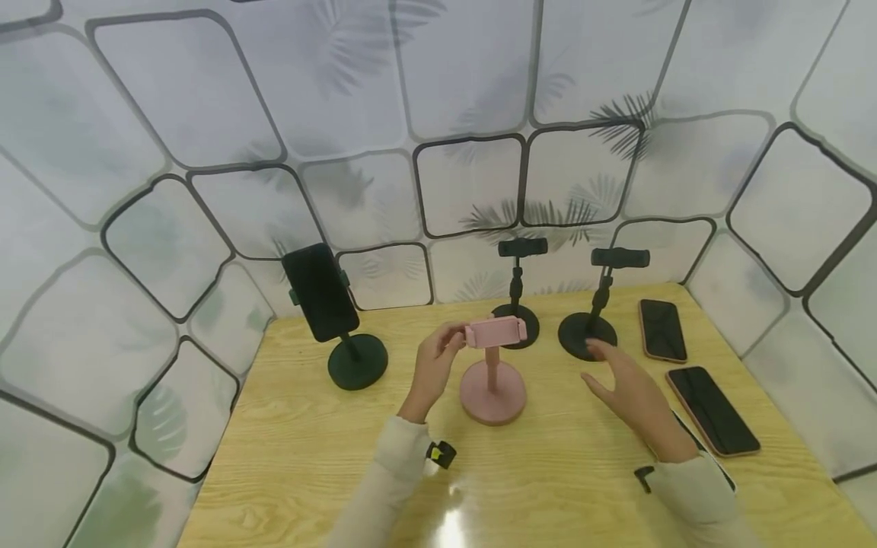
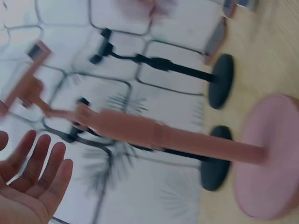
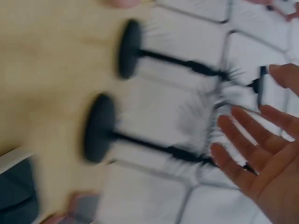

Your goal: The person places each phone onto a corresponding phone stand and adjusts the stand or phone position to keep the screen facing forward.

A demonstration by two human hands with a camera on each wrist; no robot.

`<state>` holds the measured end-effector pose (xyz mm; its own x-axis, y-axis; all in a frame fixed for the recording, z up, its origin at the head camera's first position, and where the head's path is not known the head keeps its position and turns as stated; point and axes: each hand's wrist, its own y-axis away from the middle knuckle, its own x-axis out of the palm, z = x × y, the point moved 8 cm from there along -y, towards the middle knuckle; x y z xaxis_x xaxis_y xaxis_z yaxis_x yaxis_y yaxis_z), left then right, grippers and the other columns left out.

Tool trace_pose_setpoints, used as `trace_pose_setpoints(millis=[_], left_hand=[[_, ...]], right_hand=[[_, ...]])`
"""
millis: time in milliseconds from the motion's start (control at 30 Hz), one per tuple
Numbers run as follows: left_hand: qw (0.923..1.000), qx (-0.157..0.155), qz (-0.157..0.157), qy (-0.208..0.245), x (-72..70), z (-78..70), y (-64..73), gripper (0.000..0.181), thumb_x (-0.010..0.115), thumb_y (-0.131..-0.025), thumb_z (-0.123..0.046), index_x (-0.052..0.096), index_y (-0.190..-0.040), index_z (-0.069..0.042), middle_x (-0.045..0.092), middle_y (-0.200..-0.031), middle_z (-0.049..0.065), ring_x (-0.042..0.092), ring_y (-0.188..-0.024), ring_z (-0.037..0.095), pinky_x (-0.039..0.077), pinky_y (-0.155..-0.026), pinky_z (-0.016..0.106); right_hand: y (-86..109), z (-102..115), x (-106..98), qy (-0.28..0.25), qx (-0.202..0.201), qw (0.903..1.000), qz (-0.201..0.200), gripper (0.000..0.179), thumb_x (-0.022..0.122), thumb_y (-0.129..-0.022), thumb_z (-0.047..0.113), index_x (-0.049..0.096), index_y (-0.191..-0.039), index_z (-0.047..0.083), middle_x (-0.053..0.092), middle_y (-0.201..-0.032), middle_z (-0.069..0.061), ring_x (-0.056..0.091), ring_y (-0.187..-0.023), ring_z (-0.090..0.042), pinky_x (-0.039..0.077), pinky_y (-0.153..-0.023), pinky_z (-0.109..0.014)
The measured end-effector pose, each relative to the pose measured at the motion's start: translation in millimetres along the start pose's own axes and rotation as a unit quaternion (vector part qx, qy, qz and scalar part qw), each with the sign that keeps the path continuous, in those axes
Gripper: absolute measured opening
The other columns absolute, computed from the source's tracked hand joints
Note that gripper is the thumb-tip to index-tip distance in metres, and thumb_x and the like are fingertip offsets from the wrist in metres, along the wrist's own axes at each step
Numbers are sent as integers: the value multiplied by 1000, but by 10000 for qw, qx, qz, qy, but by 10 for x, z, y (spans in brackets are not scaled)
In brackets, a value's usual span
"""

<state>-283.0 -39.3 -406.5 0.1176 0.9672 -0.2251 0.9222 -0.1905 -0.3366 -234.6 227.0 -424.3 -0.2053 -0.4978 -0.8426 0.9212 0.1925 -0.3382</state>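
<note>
A pink phone stand [image 1: 492,380] with a round base stands upright on the table, its clamp [image 1: 496,332] level at the top. My left hand [image 1: 433,365] is right at the clamp's left end. In the left wrist view its fingers [image 2: 39,163] are relaxed and slightly bent below the clamp. My right hand [image 1: 626,384] hovers over the right side with fingers spread and nothing in it. Just beyond it stand two black phone stands [image 1: 593,335], their clamps bare. Part of a phone [image 1: 706,449] shows from under the right forearm.
On the left a dark green stand [image 1: 358,361] carries a tilted black phone [image 1: 319,292]. Two phones lie at the right, one farther back [image 1: 662,330] and a larger one nearer [image 1: 712,411]. Patterned fabric walls [image 1: 473,183] enclose the table's back and sides.
</note>
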Motion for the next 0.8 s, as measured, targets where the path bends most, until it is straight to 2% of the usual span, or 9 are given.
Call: trace_pose_setpoints(millis=[67, 167, 267, 367, 533, 667, 733, 800], left_hand=[[9998, -17, -22, 179, -22, -137, 9, 28, 48, -98, -13, 59, -115, 6, 64, -110, 24, 63, -102, 34, 54, -87, 34], [9998, -207, 51, 44, -17, -258, 22, 28, 54, -96, -16, 60, -116, 3, 65, -106, 21, 63, -98, 30, 55, -84, 29], [9987, -481, 62, -159, -18, -294, 32, 30, 61, -92, -18, 62, -116, -1, 66, -103, 19, 64, -96, 28, 55, -81, 29], [9978, -653, 40, -144, -33, -301, 35, 31, 64, -90, -19, 63, -115, -1, 66, -105, 19, 64, -95, 27, 56, -80, 29], [9964, -848, 69, -65, -47, -302, 12, 34, 66, -88, -19, 63, -116, 0, 66, -110, 18, 65, -94, 24, 57, -78, 27], [9945, -1044, 88, 17, -52, -312, 5, 37, 67, -87, -17, 62, -118, 2, 66, -110, 19, 65, -94, 25, 57, -78, 28], [9937, -1116, 111, 69, -48, -316, 4, 37, 67, -87, -16, 62, -119, 2, 66, -109, 20, 66, -95, 26, 57, -79, 28], [9929, -1173, 127, 130, -43, -315, 3, 38, 67, -87, -16, 61, -119, 2, 66, -108, 20, 66, -95, 26, 57, -79, 29]], right_hand=[[242, -288, 108, 243, 368, 9984, 365, 48, 68, -85, 13, 50, -125, -5, 58, -117, -27, 56, -105, -43, 47, -84, -56], [564, -637, 243, 725, 591, 9932, 691, 43, 69, -83, 13, 54, -116, -9, 57, -112, -31, 56, -99, -46, 47, -82, -56], [789, -881, 339, 1088, 692, 9880, 852, 48, 74, -78, 17, 55, -114, -10, 57, -108, -34, 57, -94, -48, 47, -77, -57], [942, -1031, 393, 1261, 870, 9825, 1061, 55, 77, -75, 21, 55, -115, -10, 54, -109, -36, 55, -95, -50, 47, -74, -59], [1058, -1158, 418, 1329, 1226, 9761, 1205, 65, 76, -75, 28, 50, -122, -7, 45, -117, -39, 47, -98, -57, 43, -65, -64], [1076, -1296, 450, 1160, 1778, 9679, 1343, 81, 68, -80, 46, 38, -131, -9, 35, -119, -43, 38, -101, -62, 37, -65, -68], [1068, -1371, 454, 1137, 1995, 9629, 1417, 92, 65, -79, 56, 36, -130, -14, 37, -114, -44, 40, -98, -61, 37, -64, -67], [1040, -1435, 447, 1145, 2093, 9603, 1448, 97, 65, -76, 62, 39, -123, -20, 41, -106, -44, 45, -91, -59, 40, -62, -64]])
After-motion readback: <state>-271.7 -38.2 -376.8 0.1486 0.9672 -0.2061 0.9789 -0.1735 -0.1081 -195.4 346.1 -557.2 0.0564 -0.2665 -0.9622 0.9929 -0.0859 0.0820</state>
